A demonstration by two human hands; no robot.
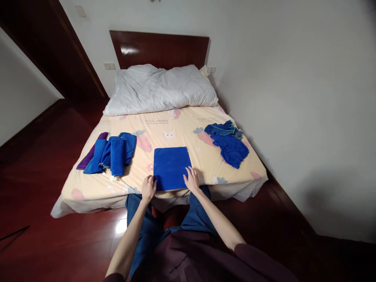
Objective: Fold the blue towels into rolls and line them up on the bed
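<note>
A blue towel (172, 166), folded into a flat square, lies near the front edge of the bed. My left hand (149, 188) rests at its lower left edge, fingers bent and slightly apart, touching the side. On the right edge lies my right hand (192, 179), open, with its fingers spread over the cloth. Neither hand lifts the towel. Left of it are several rolled or folded blue cloths (117, 156) beside a purple one (91, 154). Crumpled blue cloths (232, 149) sit in a loose heap to the right.
The bed has a pale yellow patterned sheet (173, 129) that hangs over its front edge. A white quilt (163, 90) is bunched against the dark wooden headboard (161, 49). A white wall (293, 98) runs close along the right side; dark red floor (32, 184) shows at left.
</note>
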